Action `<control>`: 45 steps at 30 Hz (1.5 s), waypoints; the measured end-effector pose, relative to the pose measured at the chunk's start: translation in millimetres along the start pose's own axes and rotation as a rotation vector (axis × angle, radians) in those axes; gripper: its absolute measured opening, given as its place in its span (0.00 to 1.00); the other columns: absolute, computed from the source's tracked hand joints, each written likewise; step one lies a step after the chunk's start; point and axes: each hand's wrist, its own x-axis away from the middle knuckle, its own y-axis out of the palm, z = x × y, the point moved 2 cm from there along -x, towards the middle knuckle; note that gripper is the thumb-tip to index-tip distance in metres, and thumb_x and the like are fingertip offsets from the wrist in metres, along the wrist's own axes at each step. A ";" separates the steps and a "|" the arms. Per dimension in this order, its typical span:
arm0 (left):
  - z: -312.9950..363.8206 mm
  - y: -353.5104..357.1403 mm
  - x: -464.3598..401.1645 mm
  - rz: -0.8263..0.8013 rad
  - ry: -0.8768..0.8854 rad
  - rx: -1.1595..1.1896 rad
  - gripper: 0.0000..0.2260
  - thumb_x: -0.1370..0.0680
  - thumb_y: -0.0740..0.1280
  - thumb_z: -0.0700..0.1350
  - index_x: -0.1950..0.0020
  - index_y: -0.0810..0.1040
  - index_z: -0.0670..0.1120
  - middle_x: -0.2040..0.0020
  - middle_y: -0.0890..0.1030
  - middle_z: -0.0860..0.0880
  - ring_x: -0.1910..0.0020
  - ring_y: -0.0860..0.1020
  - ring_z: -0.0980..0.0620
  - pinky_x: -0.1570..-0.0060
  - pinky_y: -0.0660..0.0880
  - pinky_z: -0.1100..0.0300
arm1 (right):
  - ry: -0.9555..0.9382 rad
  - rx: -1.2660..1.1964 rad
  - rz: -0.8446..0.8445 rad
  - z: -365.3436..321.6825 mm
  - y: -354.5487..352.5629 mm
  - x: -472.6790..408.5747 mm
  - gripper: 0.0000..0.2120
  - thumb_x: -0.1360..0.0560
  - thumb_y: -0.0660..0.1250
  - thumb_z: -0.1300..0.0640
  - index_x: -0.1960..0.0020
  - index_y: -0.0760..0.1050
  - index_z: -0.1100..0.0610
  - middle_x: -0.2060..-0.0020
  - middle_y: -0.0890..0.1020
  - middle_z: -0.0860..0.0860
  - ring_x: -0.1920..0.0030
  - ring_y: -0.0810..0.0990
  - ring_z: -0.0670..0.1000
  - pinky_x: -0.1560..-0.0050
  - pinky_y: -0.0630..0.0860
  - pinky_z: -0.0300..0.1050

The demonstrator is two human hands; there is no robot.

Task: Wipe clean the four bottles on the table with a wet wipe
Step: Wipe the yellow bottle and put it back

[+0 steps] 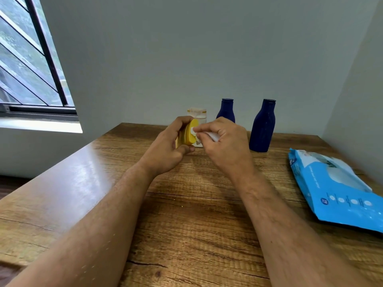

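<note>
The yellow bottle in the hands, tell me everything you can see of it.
The yellow bottle looks like opaque plastic, small, held above the wooden table and tipped so one rounded end faces the right hand. The left hand grips it, hiding most of its body. The right hand presses a white wet wipe against that end.

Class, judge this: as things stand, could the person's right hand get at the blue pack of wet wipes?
Probably yes: the blue plastic wipes pack lies on bare wooden table, unobstructed, though the right hand already pinches a white wipe.
</note>
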 end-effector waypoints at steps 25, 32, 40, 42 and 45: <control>8.7 2.8 1.4 0.080 0.011 0.000 0.31 0.27 0.72 0.50 0.26 0.67 0.49 0.32 0.76 0.50 0.32 0.74 0.50 0.32 0.72 0.44 | -0.055 -0.055 0.059 -6.1 -6.1 6.3 0.04 0.27 0.73 0.59 0.54 0.85 0.52 0.57 0.82 0.44 0.56 0.80 0.41 0.57 0.76 0.29; 15.2 8.6 4.8 0.008 0.091 -0.124 0.29 0.25 0.72 0.46 0.25 0.68 0.48 0.33 0.75 0.51 0.34 0.73 0.54 0.32 0.70 0.53 | 0.206 -0.243 0.173 2.4 -5.9 -0.2 0.05 0.25 0.72 0.57 0.53 0.84 0.48 0.56 0.83 0.42 0.55 0.83 0.42 0.55 0.82 0.43; 12.2 8.3 1.2 0.032 0.003 0.040 0.31 0.27 0.71 0.55 0.25 0.69 0.51 0.32 0.77 0.52 0.32 0.74 0.52 0.31 0.71 0.44 | 0.074 -0.148 0.100 0.6 -10.1 2.8 0.05 0.26 0.73 0.59 0.53 0.84 0.51 0.56 0.82 0.43 0.52 0.80 0.38 0.58 0.76 0.27; 10.4 8.3 0.1 0.031 -0.025 0.056 0.33 0.29 0.71 0.58 0.26 0.70 0.52 0.32 0.77 0.52 0.32 0.75 0.52 0.32 0.72 0.44 | 0.079 -0.160 0.100 1.0 -10.7 1.9 0.05 0.26 0.73 0.59 0.53 0.85 0.50 0.56 0.83 0.43 0.53 0.81 0.39 0.58 0.77 0.29; 10.3 9.1 -2.1 0.061 -0.051 0.048 0.33 0.31 0.75 0.58 0.27 0.72 0.52 0.37 0.80 0.54 0.37 0.77 0.56 0.34 0.74 0.48 | 0.189 -0.276 0.173 3.2 -9.0 -0.3 0.05 0.24 0.71 0.59 0.53 0.84 0.50 0.57 0.84 0.47 0.57 0.84 0.45 0.58 0.83 0.43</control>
